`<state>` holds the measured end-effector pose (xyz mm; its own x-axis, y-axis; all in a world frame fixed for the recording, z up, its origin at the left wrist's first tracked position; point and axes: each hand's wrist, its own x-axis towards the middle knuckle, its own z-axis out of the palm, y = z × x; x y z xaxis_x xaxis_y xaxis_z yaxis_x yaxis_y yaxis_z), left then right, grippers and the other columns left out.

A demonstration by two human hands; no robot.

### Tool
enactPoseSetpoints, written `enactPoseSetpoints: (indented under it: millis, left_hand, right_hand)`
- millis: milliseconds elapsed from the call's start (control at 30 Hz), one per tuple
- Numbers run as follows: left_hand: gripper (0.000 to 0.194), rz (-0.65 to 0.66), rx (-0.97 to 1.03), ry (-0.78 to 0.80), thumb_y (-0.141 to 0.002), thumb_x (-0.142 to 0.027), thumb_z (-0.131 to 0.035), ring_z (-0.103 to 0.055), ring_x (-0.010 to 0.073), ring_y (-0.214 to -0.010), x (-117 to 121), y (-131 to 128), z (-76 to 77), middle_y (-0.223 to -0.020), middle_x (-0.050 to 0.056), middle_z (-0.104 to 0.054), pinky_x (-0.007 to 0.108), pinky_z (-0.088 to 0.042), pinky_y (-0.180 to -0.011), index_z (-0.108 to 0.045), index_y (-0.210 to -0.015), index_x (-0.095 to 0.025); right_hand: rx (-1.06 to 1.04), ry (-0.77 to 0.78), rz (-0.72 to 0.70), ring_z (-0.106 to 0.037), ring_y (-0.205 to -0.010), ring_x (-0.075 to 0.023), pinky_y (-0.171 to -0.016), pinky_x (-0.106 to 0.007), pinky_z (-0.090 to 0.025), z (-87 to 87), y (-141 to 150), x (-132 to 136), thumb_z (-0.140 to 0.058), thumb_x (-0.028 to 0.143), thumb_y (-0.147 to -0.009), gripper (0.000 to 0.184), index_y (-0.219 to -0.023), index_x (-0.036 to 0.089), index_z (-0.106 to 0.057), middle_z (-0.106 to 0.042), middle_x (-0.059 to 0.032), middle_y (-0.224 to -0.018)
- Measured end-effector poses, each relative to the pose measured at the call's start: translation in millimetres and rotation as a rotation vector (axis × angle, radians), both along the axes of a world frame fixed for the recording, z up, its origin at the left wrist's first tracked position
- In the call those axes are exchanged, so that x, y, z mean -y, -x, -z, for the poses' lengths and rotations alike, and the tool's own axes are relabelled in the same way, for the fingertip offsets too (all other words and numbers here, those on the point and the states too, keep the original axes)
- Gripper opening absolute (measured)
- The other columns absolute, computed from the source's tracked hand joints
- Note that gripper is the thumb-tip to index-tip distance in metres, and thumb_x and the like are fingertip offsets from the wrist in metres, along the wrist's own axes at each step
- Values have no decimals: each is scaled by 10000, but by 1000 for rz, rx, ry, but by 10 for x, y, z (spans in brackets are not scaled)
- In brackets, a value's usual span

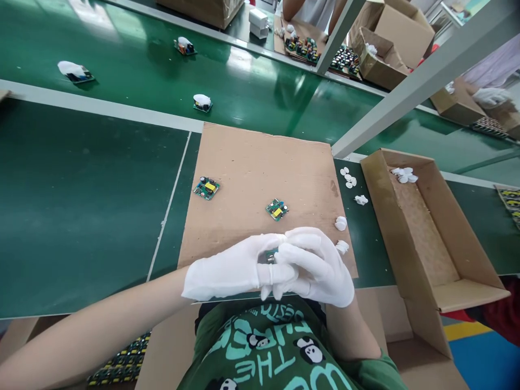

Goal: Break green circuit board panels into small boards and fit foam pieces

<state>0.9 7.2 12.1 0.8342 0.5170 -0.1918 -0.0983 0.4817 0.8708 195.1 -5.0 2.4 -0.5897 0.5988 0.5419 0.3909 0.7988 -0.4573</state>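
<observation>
White gloves cover both of my hands, which meet over the near edge of a cardboard sheet [260, 157]. Between them a small green circuit board [271, 255] shows only in part; the fingers hide the rest. My left hand [244, 268] is closed around it from the left. From the right, the bent fingers of my right hand [319, 265] close over the same board. Just beyond lies a circuit board with a yellow-topped part [277, 209], and a similar board [207, 188] rests near the sheet's left edge. Crumpled small white pieces [340, 223] lie by my right hand.
Past the sheet runs a green belt [134, 70] bearing boards topped with white pieces [202, 103]. An open cardboard box [430, 233] stands at right, near flat white discs [348, 177]. A grey post [406, 81] slants across. Another person's arms [294, 8] are at the far side.
</observation>
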Motion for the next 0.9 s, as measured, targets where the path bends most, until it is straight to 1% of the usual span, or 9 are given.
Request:
enactPoseSetpoints:
  millis: [67, 167, 300, 433, 567, 667, 733, 833, 900]
  left_hand:
    - [260, -16, 11, -4, -897, -402, -571, -533, 99, -555, -1, 8, 6, -675, -1, -578, 208, -446, -509, -566, -925, -143]
    - [255, -34, 39, -25, -895, -374, -549, -527, 98, -562, -13, 1, -14, -655, -5, -554, 212, -436, -514, -556, -791, -142]
    - [146, -10, 47, -97, -836, -276, -582, -505, 101, -561, -14, -12, -36, -644, -30, -523, 225, -431, -529, -580, -902, -146]
    - [151, -9, 39, -82, -846, -200, -546, -498, 80, -570, 16, -4, 5, -729, -26, -521, 197, -410, -506, -540, -991, -159]
    - [149, 4, 69, -44, -867, -296, -574, -501, 83, -542, 31, 17, 63, -680, -24, -525, 190, -409, -487, -518, -906, -163]
    - [329, 15, 146, -36, -856, -477, -591, -508, 94, -531, 20, 33, 76, -655, -11, -522, 199, -399, -472, -505, -815, -162]
    - [409, 27, 201, 9, -866, -555, -549, -493, 88, -517, 12, 37, 64, -659, -5, -511, 199, -374, -456, -494, -781, -158]
    - [426, 16, 198, 99, -893, -561, -512, -450, 76, -501, 15, 30, 38, -652, -6, -494, 201, -349, -446, -503, -772, -152]
    - [415, 11, 180, 111, -898, -536, -525, -433, 75, -496, 25, 20, 31, -614, -14, -476, 202, -335, -448, -515, -751, -148]
  right_hand:
    - [-35, 10, 2, -560, -1059, -232, -882, -416, -538, 6, 16, 9, -580, 435, -902, 407, -1221, 189, -527, -565, -88, -1045]
    - [-62, 13, -39, -570, -1061, -228, -894, -429, -536, -13, 32, -11, -531, 400, -935, 354, -1222, 193, -520, -580, -90, -1068]
    - [41, -34, -53, -580, -1001, -207, -854, -382, -543, -71, 32, -40, -476, 446, -953, 375, -1196, 168, -540, -616, -74, -979]
    - [128, -123, -34, -582, -975, -200, -814, -344, -557, -100, 34, -21, -421, 466, -966, 370, -1105, 166, -587, -624, -70, -943]
    - [56, -156, 21, -602, -995, -215, -817, -366, -577, -101, 50, 20, -487, 456, -944, 385, -1174, 154, -548, -630, -84, -970]
    - [14, -141, 19, -613, -1003, -215, -819, -379, -584, -104, 62, 31, -508, 407, -947, 394, -1231, 134, -516, -638, -98, -997]
    - [-4, -138, 4, -612, -1008, -220, -819, -393, -587, -101, 68, 32, -511, 406, -945, 406, -1241, 129, -517, -643, -106, -1010]
    - [-47, -106, 24, -616, -1005, -230, -813, -414, -590, -89, 75, 54, -522, 449, -929, 482, -1295, 137, -484, -654, -110, -1022]
    - [-77, -94, 43, -629, -983, -234, -784, -418, -591, -87, 79, 91, -554, 422, -918, 483, -1326, 182, -461, -662, -102, -1036]
